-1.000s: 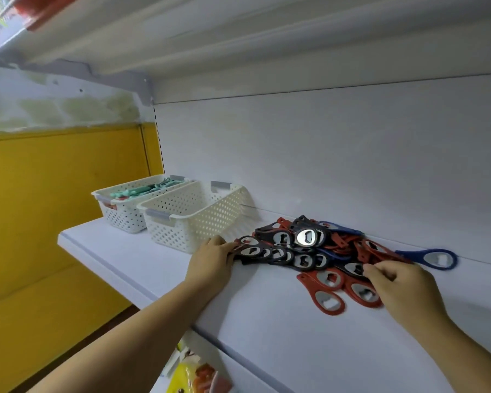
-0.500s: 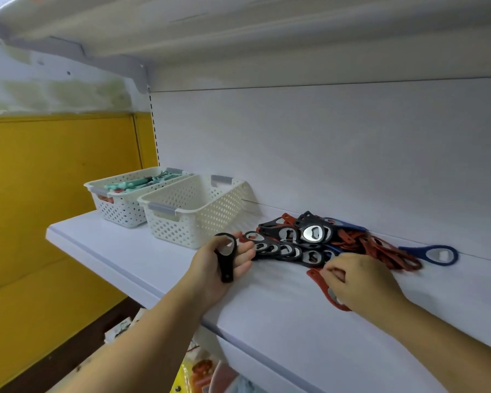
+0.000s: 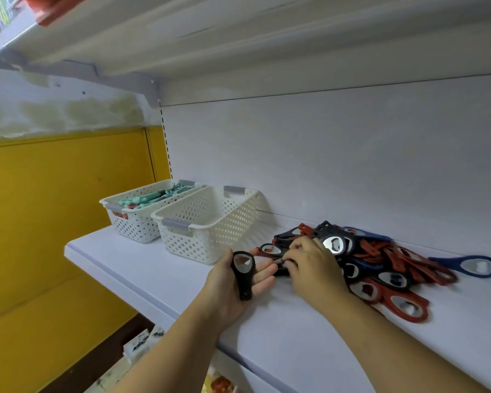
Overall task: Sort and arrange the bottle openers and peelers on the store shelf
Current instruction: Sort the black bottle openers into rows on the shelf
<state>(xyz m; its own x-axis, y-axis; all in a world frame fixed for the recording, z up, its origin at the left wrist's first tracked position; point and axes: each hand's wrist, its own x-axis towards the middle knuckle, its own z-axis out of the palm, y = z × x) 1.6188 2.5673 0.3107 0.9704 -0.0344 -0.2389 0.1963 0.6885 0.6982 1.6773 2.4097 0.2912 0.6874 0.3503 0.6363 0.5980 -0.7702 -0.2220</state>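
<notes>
The left hand point(image 3: 233, 290) is turned palm up just above the front part of the white store shelf point(image 3: 153, 268), holding a black plastic bottle opener point(image 3: 243, 276). The opener lies across the palm with its round metal-lined head toward the thumb, which hooks the side of the ring. The other fingers point(image 3: 262, 272) lie loosely spread beneath it.

The right hand point(image 3: 315, 268) rests knuckles up on the left edge of a loose heap of red, black and blue bottle openers point(image 3: 380, 252), just beside the left hand's fingertips. Its fingers are bent down onto the black openers there (whether they grasp one or only press on them cannot be told). A black opener with a bright steel face point(image 3: 335, 245) sits on top of the heap just behind that hand. One blue-handled opener point(image 3: 451, 260) lies apart at the heap's right end, near the white back panel.

To the left of the heap stands a white perforated plastic basket with grey handles point(image 3: 199, 242), close to the left hand. Touching its far side is a second white perforated basket point(image 3: 136, 222), which holds teal and red peelers point(image 3: 145, 198). A yellow wall panel point(image 3: 54, 222) rises beyond the shelf's left end, and the underside of an upper shelf point(image 3: 238, 38) spans the top.
</notes>
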